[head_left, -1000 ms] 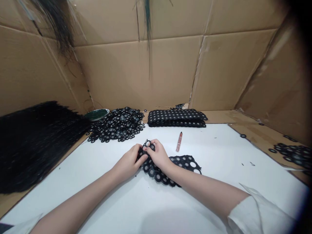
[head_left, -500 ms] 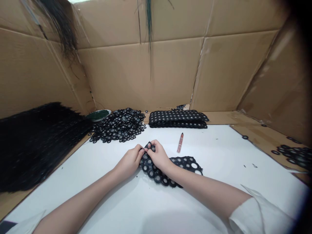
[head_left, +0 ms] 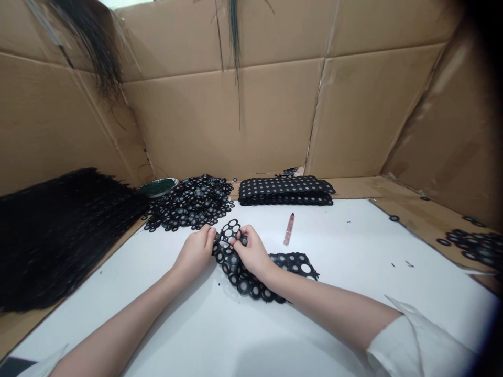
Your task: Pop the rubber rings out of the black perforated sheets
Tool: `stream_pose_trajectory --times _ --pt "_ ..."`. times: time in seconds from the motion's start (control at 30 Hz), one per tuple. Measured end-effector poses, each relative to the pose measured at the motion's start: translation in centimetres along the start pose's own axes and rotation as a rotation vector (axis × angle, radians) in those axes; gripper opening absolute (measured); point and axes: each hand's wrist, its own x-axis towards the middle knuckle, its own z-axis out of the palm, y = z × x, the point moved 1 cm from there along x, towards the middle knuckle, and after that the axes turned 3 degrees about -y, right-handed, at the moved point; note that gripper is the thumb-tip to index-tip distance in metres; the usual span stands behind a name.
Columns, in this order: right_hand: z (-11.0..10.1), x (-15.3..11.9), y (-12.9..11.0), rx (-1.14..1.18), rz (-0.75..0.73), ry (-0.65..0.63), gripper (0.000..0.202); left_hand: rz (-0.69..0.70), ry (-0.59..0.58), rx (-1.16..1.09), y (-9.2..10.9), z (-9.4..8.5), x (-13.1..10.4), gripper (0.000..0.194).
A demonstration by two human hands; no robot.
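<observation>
A black mesh of joined rings (head_left: 243, 285) lies on the white table and rises at its left end between my hands. My left hand (head_left: 198, 245) is closed on the mesh's left edge. Close by on the right, my right hand (head_left: 253, 254) pinches the raised part, where a few open rings stand up between the hands. The mesh passes under my right wrist and shows again beyond it, with some larger white openings at its right end. What lies inside the fingertips is hidden.
Behind are a heap of loose black rings (head_left: 192, 204), a green-filled dish (head_left: 159, 187) and stacked ring mats (head_left: 286, 191). A wrapped pencil-like stick (head_left: 289, 229) lies right of centre. Black strands (head_left: 58, 235) cover the left; more rings (head_left: 477, 246) lie right. Cardboard walls (head_left: 223, 120) surround the table.
My left hand has moved left, away from my right hand, drawing the mesh's edge with it. The open rings between the hands now show more fully.
</observation>
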Motion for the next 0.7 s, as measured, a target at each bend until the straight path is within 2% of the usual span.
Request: stream_pose_trajectory --times 0.2,0.37,0.43,0.5,0.57,0.63,0.7 --pt "-0.1 0.2 -0.1 0.171 0.134 -0.094 0.022 0.11 0.01 -0.064 0.5 0.2 -0.6 0.028" --pt "-0.9 0.7 -0.2 0.226 0.238 -0.106 0.037 0.197 0.025 -0.009 0.8 0.6 -1.4 0.025" --pt "-1.3 1.0 -0.5 0.227 0.196 -0.22 0.035 0.253 0.02 -0.019 0.9 0.9 -1.7 0.024" --pt "-1.8 1.4 -0.8 0.203 0.154 -0.396 0.036 0.334 -0.007 -0.034 1.0 1.2 -1.9 0.022" --pt "-2.2 1.6 -1.1 0.17 0.181 -0.538 0.035 0.404 -0.041 -0.049 1.0 1.3 -1.9 0.021" --pt "-2.5 1.7 -1.2 0.119 0.235 -0.609 0.032 0.355 0.003 -0.092 0.6 0.9 -1.5 0.021" --pt "-2.7 1.7 -1.3 0.05 0.252 -0.617 0.029 0.167 0.2 -0.165 -0.2 -0.1 -0.7 0.022"
